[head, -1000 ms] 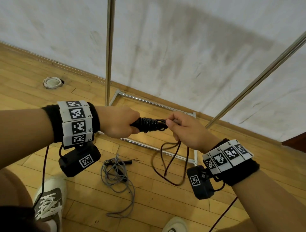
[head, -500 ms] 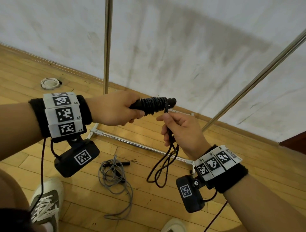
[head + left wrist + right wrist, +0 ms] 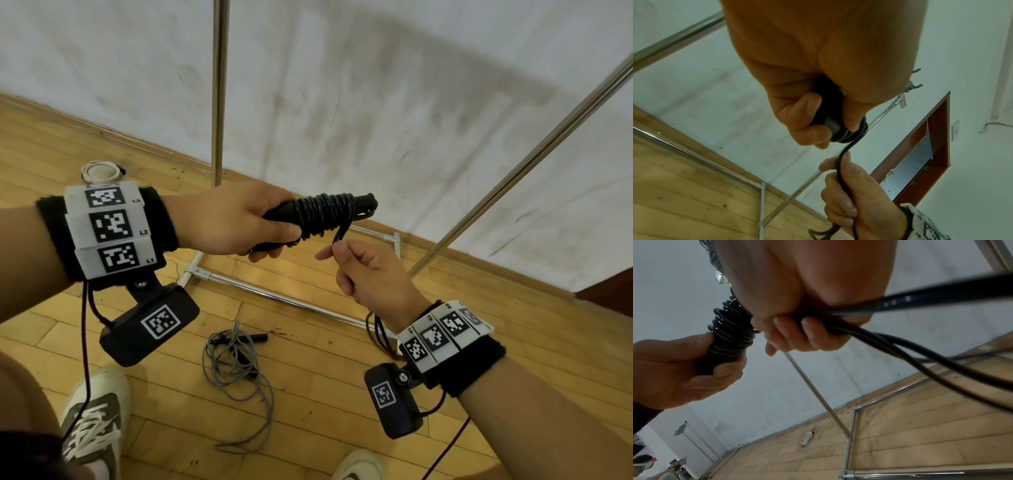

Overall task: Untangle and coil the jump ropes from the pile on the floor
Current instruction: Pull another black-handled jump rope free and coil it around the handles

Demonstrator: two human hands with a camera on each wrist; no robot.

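My left hand [image 3: 236,224] grips the black jump-rope handles [image 3: 329,212] held level at chest height; several turns of black cord are wound tightly around them [image 3: 731,327]. A short stretch of that black cord [image 3: 842,155] drops from the coil into my right hand [image 3: 366,270], which is curled round it just below and to the right. The loose remainder of the cord [image 3: 920,350] hangs out of the right fist toward the floor. A grey jump rope [image 3: 236,370] with black handles lies in a loose tangle on the wooden floor below my hands.
A chrome clothes rack stands against the white wall, with an upright pole [image 3: 219,92], a slanted pole [image 3: 520,164] and a floor rail [image 3: 281,298]. A round white floor fitting [image 3: 101,171] sits at left. My shoes [image 3: 92,425] are at the bottom edge.
My left hand has lifted the wrapped handles higher. The right hand has slid down the cord and away from the coil, and the hanging loops have grown shorter.
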